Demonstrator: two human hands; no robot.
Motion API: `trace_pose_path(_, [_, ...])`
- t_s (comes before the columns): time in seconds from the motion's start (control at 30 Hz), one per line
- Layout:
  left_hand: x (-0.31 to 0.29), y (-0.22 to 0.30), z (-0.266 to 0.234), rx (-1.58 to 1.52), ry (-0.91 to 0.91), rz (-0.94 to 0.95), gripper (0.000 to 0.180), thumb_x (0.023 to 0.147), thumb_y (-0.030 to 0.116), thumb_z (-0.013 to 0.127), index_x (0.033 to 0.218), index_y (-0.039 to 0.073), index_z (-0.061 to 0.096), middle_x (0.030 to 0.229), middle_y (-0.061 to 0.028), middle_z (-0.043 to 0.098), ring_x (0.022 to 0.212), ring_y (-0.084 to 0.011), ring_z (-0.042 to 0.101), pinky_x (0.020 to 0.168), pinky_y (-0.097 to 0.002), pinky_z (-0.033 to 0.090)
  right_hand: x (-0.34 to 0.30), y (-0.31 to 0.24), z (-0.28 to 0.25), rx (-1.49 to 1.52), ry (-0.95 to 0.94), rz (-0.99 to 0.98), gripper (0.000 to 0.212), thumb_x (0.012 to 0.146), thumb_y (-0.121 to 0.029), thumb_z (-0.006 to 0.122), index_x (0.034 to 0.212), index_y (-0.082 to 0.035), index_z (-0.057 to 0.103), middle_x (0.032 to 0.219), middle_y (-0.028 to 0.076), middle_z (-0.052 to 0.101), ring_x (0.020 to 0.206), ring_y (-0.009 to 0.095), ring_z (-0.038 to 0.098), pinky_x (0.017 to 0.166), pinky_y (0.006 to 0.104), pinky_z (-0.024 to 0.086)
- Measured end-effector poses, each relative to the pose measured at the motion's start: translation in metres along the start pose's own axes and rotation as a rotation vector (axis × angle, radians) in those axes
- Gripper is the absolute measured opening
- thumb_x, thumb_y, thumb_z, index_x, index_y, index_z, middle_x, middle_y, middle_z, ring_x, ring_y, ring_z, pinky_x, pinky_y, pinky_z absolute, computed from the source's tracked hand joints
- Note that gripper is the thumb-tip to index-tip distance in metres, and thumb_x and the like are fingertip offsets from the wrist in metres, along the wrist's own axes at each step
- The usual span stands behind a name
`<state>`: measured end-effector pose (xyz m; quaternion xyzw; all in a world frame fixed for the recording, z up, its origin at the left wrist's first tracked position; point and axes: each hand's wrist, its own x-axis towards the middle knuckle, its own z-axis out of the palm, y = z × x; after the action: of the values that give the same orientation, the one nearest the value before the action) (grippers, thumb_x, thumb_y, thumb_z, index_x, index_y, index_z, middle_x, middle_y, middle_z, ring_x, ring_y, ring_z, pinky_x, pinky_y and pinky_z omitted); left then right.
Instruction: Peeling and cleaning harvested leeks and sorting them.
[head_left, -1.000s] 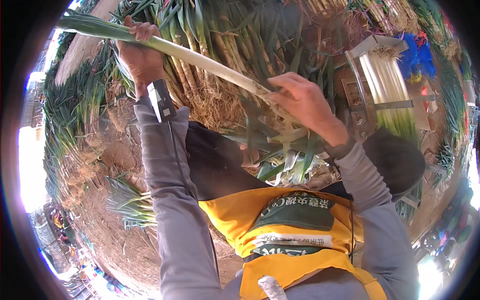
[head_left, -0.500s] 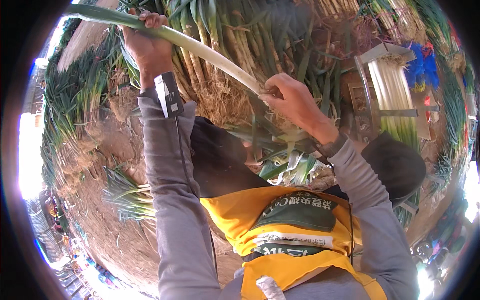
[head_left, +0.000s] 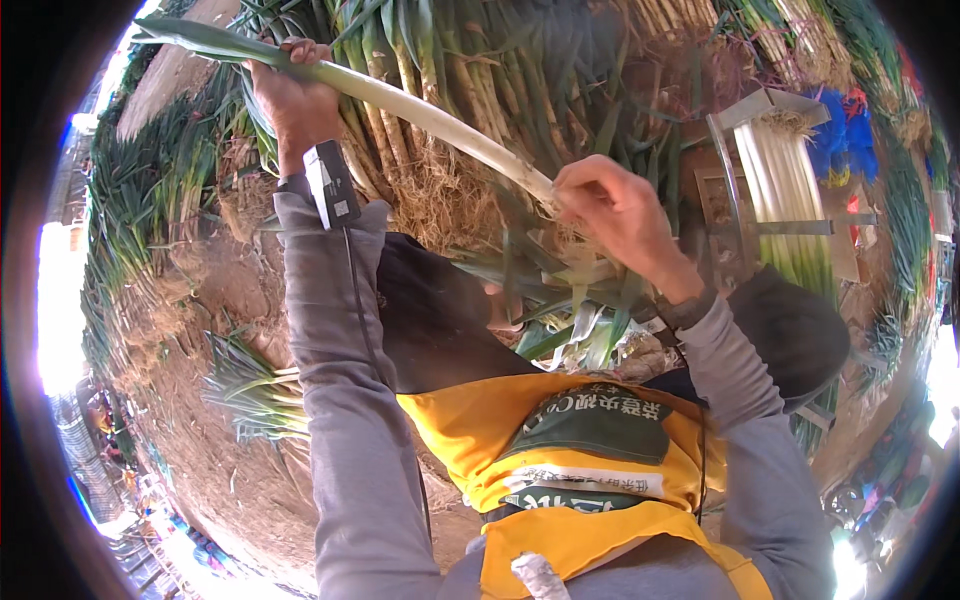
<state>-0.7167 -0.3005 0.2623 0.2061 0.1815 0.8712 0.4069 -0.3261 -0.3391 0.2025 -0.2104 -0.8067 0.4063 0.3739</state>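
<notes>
A long green onion [head_left: 420,110] slants across the front of me, its green leaves up to the left and its white root end down to the right. My left hand [head_left: 300,105] is wrapped around it where green turns to white. At the root end, the bent fingers of my right hand [head_left: 625,215] are closed on the tip; the fingertips are partly hidden. Beyond the stalk lies a large heap of unpeeled green onions [head_left: 500,90] with dry, stringy roots. Loose peeled leaves [head_left: 590,335] lie below my right hand.
On the right, a metal rack [head_left: 728,165] holds a bundle of clean white-stemmed green onions [head_left: 780,180], beside a bright blue bundle [head_left: 840,140]. A small bunch of green onions [head_left: 255,395] lies on the brown ground [head_left: 220,300] at left. More onion piles line both sides.
My right hand has shifted right and slightly down. The onion's root end has moved the same way, and my left hand has drifted slightly left.
</notes>
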Motion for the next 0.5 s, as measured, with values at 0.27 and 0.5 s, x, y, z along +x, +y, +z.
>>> trace_pose_path(0.27, [0.008, 0.012, -0.031, -0.157, 0.138, -0.083, 0.037, 0.106, 0.037, 0.048, 0.089, 0.005, 0.042, 0.075, -0.0053, 0.046, 0.064, -0.0163, 0.046, 0.061, -0.0296, 0.044, -0.03, -0.033, -0.054, 0.893, 0.455, 0.417, 0.011, 0.101, -0.013, 0.063, 0.105, -0.003, 0.062, 0.089, 0.007, 0.07, 0.063, 0.009, 0.064, 0.054, 0.0231, 0.052])
trace_pose_path(0.5, [0.001, -0.005, -0.002, 0.332, 0.168, 0.207, 0.04, 0.109, 0.045, 0.037, 0.097, 0.008, 0.044, 0.078, -0.0071, 0.05, 0.067, -0.0181, 0.047, 0.066, -0.0328, 0.043, -0.017, -0.008, -0.066, -0.673, 0.13, 0.049, 0.022, 0.094, -0.017, 0.072, 0.11, -0.001, 0.068, 0.099, 0.014, 0.069, 0.075, 0.023, 0.069, 0.064, 0.0317, 0.055])
